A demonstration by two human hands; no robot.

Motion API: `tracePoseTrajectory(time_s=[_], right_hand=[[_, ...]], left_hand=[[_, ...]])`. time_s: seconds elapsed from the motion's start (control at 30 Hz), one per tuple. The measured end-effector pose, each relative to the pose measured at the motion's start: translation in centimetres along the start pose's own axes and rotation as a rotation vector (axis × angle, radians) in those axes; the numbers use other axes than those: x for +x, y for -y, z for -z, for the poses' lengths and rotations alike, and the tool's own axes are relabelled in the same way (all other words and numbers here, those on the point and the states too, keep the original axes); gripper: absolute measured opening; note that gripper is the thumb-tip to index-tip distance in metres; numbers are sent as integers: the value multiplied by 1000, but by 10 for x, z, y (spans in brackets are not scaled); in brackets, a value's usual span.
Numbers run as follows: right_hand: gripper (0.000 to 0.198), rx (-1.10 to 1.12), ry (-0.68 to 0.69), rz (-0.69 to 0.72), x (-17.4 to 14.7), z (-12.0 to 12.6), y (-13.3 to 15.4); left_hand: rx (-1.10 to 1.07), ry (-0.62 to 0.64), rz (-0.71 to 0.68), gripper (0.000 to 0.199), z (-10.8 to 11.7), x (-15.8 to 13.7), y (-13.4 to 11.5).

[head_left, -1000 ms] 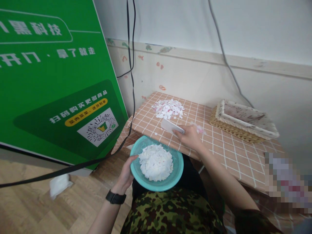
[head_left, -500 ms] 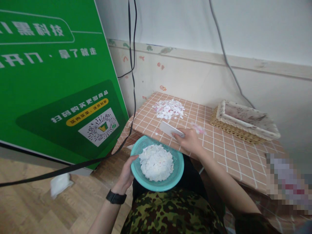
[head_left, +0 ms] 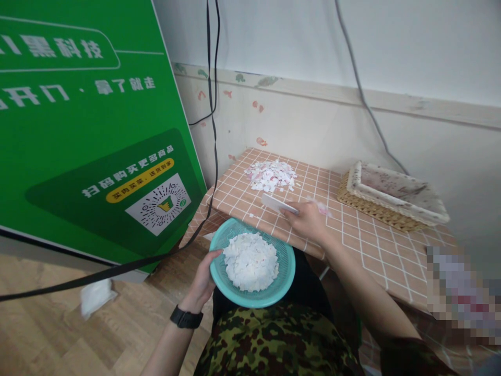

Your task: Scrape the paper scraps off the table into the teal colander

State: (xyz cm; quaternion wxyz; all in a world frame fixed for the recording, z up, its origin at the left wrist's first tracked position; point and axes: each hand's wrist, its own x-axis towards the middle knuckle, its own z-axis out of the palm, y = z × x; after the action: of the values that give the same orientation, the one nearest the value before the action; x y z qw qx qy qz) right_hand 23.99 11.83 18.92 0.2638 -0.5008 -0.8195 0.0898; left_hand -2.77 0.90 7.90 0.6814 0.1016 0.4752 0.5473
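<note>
My left hand (head_left: 205, 277) grips the left rim of a turquoise plastic colander (head_left: 291, 266), which sits below the table's front edge. White paper scraps (head_left: 250, 263) are heaped inside it. Over the tabletop, my right hand (head_left: 307, 219) is closed on a flat white scraper-like plate (head_left: 276, 202), its free end pointing left. Just beyond that plate lies a loose pile of white and pinkish paper scraps (head_left: 272, 175). One small scrap (head_left: 251, 215) rests near the table edge, above the colander.
The table (head_left: 360, 245) wears a brown cloth with white grid lines. A lined wicker basket (head_left: 379, 209) stands to the right. At left rises a green printed panel (head_left: 97, 125), with a black strap (head_left: 214, 151) hanging beside it. A white bag (head_left: 97, 297) lies on the floor.
My right hand has shifted slightly right with the white plate, which is tilted a little differently. My left hand and the colander have stayed in place.
</note>
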Motion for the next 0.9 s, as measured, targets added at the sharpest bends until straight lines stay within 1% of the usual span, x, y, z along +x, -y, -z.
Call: tracePoseTrajectory(time_s=[0.13, 0.3, 0.4, 0.47, 0.57, 0.73, 0.9], right_hand=[[21, 72, 58, 2, -14, 0, 3], [22, 141, 56, 25, -25, -5, 11], [21, 166, 48, 14, -23, -5, 11], [21, 158, 12, -1, -20, -5, 10], [21, 116, -26, -18, -16, -5, 8], [22, 119, 41, -6, -18, -6, 8], [22, 136, 52, 4, -16, -2, 9]], left_hand=[[7, 15, 2, 21, 3, 1, 1], [5, 14, -17, 20, 4, 2, -1], [-10, -6, -34, 17, 3, 1, -4], [-15, -14, -38, 14, 2, 0, -5], [-9, -7, -32, 16, 1, 0, -6], [-5, -15, -27, 20, 2, 0, -6], [1, 8, -30, 21, 4, 0, -5]])
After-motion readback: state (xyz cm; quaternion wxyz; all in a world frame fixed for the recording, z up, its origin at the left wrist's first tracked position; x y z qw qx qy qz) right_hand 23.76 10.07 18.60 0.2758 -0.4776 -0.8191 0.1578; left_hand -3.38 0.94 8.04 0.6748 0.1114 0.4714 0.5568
